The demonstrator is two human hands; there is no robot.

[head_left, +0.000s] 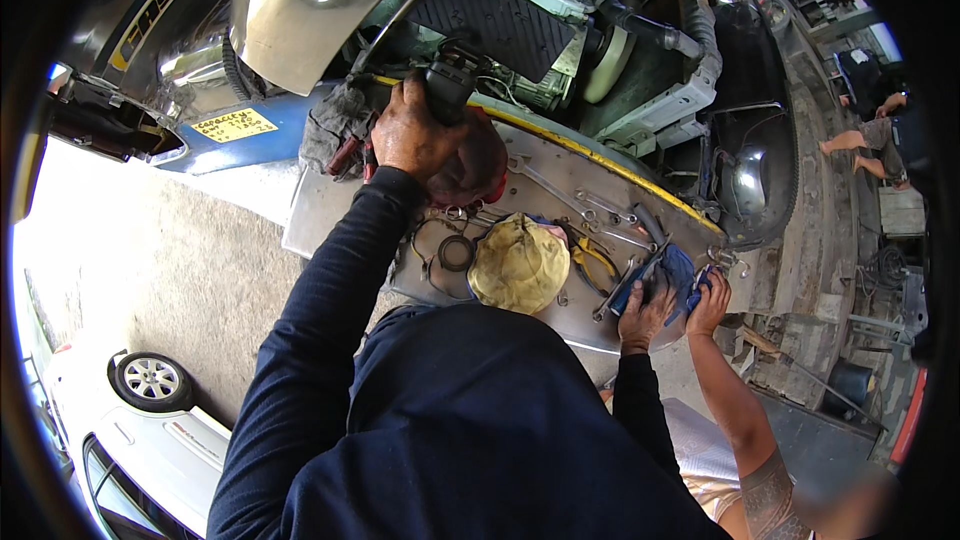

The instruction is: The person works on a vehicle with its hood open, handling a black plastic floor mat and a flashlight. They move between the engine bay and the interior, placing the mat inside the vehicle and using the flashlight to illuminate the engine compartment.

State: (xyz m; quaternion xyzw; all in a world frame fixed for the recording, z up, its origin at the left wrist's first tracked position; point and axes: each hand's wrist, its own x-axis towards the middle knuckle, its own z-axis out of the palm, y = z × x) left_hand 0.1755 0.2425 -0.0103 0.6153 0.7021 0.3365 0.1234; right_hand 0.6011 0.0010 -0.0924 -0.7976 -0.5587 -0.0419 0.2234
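My left hand (408, 135) is closed around a black blocky object (450, 85) at the near edge of a vehicle's engine bay. Under that hand sits a rounded dark red and black thing (478, 155); I cannot make out its kind. Lower right, my right hand (648, 312) lies with fingers stretched out against a blue cloth (675, 275) on the metal panel (440, 285). Beside it, another person's hand (709, 304) holds a small bluish-purple thing (699, 285). Yellow-handled pliers (597, 268) and several wrenches (545, 183) lie on the panel.
A yellowish fabric piece (520, 262) and a black ring (457, 253) rest on the panel. A grey rag (338, 130) bunches near my left hand. Beyond the yellow edge strip (610, 165) is the engine bay. A white car (150, 430) stands left; another person (880, 120) is far right.
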